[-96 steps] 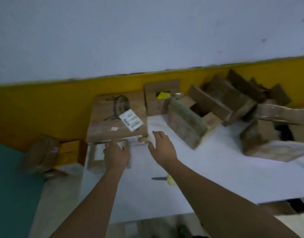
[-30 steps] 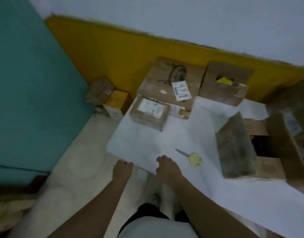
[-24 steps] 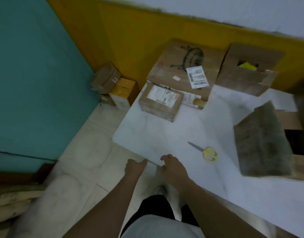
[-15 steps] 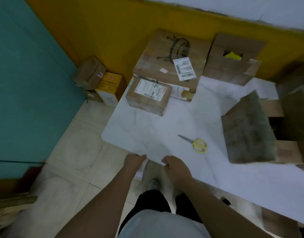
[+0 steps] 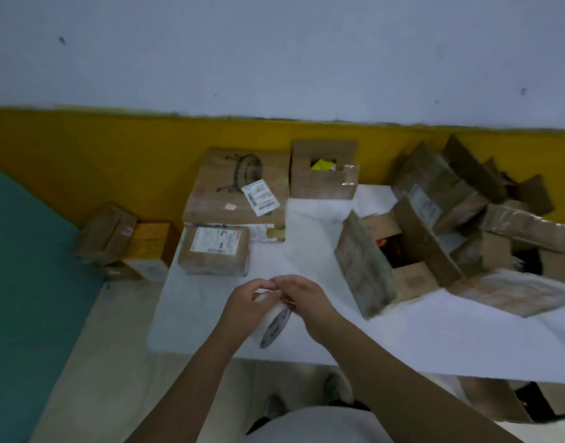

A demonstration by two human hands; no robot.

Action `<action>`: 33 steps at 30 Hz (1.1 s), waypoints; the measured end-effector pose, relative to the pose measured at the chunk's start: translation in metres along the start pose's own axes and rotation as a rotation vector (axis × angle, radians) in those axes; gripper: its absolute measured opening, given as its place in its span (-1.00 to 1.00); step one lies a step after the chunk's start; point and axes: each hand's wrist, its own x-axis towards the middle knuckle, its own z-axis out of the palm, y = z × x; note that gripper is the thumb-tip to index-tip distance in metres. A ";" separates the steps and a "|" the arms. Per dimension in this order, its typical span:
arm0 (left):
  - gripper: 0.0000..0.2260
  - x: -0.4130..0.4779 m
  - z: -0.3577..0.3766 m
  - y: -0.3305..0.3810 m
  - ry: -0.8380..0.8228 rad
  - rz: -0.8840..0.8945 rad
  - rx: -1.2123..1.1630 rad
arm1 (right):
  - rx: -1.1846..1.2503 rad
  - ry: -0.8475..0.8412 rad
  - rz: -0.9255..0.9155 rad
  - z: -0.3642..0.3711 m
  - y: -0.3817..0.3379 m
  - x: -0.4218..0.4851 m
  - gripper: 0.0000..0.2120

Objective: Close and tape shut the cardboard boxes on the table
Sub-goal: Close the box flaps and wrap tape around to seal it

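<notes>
Both hands meet above the near part of the white table [image 5: 402, 340]. The left hand [image 5: 246, 303] wraps round a pale roll of packing tape [image 5: 275, 322], held on edge; the right hand [image 5: 308, 295] pinches the roll's upper rim. Beyond them, a small sealed brown cardboard box with a white label [image 5: 214, 252] lies to the left, and an open cardboard box with raised flaps [image 5: 364, 263] stands to the right. Farther back, a large flat brown carton [image 5: 223, 190] and an open box holding something yellow [image 5: 319, 183] sit by the yellow-banded wall [image 5: 115, 148].
</notes>
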 end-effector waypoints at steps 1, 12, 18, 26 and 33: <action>-0.97 0.002 0.005 0.010 -0.018 0.026 0.006 | -0.015 0.019 -0.053 -0.010 -0.007 -0.004 -0.83; -0.69 0.036 0.088 0.052 -0.277 0.037 0.153 | -0.862 0.471 -0.270 -0.137 0.000 -0.026 -0.72; -0.67 0.030 0.127 0.060 -0.408 0.010 0.189 | -0.984 0.611 -0.279 -0.171 0.006 -0.037 -0.71; -0.62 0.037 0.130 0.058 -0.450 -0.134 0.235 | -0.818 0.329 -0.427 -0.156 0.012 -0.043 -0.71; -0.65 0.046 0.111 0.060 -0.455 -0.164 0.343 | -0.841 0.276 -0.606 -0.135 0.046 -0.035 -0.75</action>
